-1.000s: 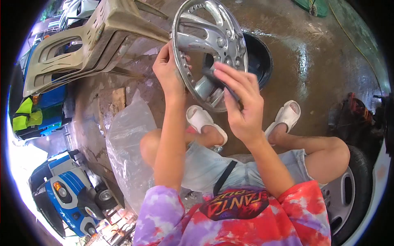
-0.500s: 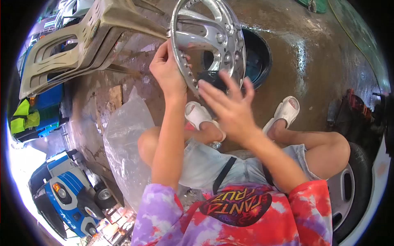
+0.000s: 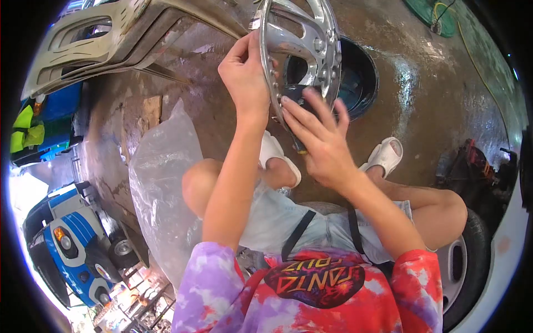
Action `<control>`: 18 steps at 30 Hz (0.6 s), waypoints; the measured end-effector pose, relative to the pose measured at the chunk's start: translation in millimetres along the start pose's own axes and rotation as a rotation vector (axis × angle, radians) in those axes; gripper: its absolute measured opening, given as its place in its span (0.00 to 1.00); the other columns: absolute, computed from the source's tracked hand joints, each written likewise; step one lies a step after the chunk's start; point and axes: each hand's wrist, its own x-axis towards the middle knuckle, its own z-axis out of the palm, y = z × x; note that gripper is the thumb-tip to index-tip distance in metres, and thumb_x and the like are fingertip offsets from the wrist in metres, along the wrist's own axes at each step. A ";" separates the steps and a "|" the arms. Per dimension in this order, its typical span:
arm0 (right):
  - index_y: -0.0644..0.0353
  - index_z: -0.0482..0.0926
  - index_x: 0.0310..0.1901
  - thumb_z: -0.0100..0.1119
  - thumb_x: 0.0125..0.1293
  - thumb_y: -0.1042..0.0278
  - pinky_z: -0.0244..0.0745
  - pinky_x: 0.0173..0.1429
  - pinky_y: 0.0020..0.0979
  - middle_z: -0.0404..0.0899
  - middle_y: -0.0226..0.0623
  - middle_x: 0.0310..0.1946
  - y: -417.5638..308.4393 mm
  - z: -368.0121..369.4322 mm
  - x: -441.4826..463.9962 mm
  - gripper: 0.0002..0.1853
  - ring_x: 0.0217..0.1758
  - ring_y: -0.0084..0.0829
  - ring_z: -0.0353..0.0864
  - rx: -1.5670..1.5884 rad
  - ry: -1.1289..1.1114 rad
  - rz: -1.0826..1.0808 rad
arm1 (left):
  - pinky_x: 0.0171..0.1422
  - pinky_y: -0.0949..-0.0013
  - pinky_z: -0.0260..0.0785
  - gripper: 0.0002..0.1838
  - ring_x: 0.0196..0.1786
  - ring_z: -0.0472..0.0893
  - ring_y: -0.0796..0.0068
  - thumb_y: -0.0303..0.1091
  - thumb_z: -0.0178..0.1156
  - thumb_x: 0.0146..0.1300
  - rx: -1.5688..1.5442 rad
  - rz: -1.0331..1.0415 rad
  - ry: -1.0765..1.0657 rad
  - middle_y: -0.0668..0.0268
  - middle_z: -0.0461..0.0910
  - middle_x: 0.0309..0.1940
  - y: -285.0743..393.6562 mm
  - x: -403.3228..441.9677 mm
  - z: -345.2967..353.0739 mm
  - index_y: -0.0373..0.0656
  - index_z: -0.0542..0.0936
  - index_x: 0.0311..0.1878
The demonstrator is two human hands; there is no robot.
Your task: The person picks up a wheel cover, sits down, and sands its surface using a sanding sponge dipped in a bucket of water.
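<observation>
A shiny silver wheel cover [image 3: 311, 47] is held up nearly edge-on, its top cut off by the frame. My left hand [image 3: 247, 72] grips its left rim, fingers wrapped round the edge. Against the lower part of the cover lies a dark, flat pad or cloth [image 3: 302, 100], with my right hand [image 3: 322, 136] pressing on it, its fingers spread. A small yellowish tip shows below the pad, near my right palm. Behind the cover, a black bucket [image 3: 369, 83] with liquid stands on the wet floor.
Stacked beige plastic chairs [image 3: 125, 33] stand at the upper left. Clear plastic sheeting [image 3: 166, 177] lies beside my knee. A blue and white toy vehicle [image 3: 78, 238] is at the lower left. A tyre [image 3: 477, 255] lies at the right, a green hose or cover [image 3: 436, 16] at the top.
The wheel cover and my left hand have shifted right in view, and the cover is turned more edge-on. My right hand has moved over the dark pad and its fingers have spread.
</observation>
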 end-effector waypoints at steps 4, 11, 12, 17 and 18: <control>0.44 0.82 0.65 0.64 0.56 0.67 0.36 0.81 0.59 0.74 0.22 0.73 44.2 -18.8 22.6 0.31 0.81 0.40 0.62 -0.401 0.145 -0.057 | 0.23 0.77 0.71 0.15 0.21 0.78 0.82 0.39 0.62 0.77 -0.013 0.026 -0.003 0.67 0.81 0.24 -3.2 0.6 -2.0 0.35 0.85 0.51; 0.46 0.81 0.67 0.54 0.55 0.79 0.34 0.83 0.54 0.74 0.27 0.73 30.2 -16.2 18.7 0.35 0.81 0.42 0.60 -0.332 0.128 -0.057 | 0.23 0.77 0.71 0.15 0.22 0.79 0.83 0.40 0.62 0.77 -0.008 0.056 -0.001 0.69 0.81 0.24 0.3 -3.8 4.0 0.35 0.86 0.48; 0.46 0.80 0.68 0.54 0.55 0.79 0.34 0.83 0.54 0.74 0.26 0.73 33.1 -21.6 26.6 0.35 0.81 0.42 0.60 -0.366 0.155 0.000 | 0.23 0.77 0.71 0.15 0.22 0.79 0.83 0.40 0.62 0.77 0.001 0.055 0.006 0.69 0.82 0.24 1.6 -6.1 7.4 0.35 0.86 0.48; 0.47 0.80 0.67 0.55 0.53 0.79 0.37 0.82 0.57 0.74 0.24 0.72 14.5 -13.7 6.3 0.36 0.82 0.43 0.59 -0.321 0.064 -0.062 | 0.24 0.77 0.72 0.15 0.23 0.79 0.84 0.40 0.64 0.76 -0.006 0.030 0.013 0.70 0.82 0.26 3.8 -6.7 5.4 0.35 0.87 0.48; 0.47 0.81 0.66 0.55 0.55 0.76 0.35 0.82 0.58 0.75 0.25 0.72 32.2 -18.1 12.8 0.33 0.81 0.43 0.60 -0.409 0.109 -0.061 | 0.24 0.77 0.72 0.15 0.23 0.79 0.84 0.40 0.64 0.76 -0.011 0.043 0.009 0.70 0.82 0.26 3.4 -6.4 6.5 0.35 0.87 0.48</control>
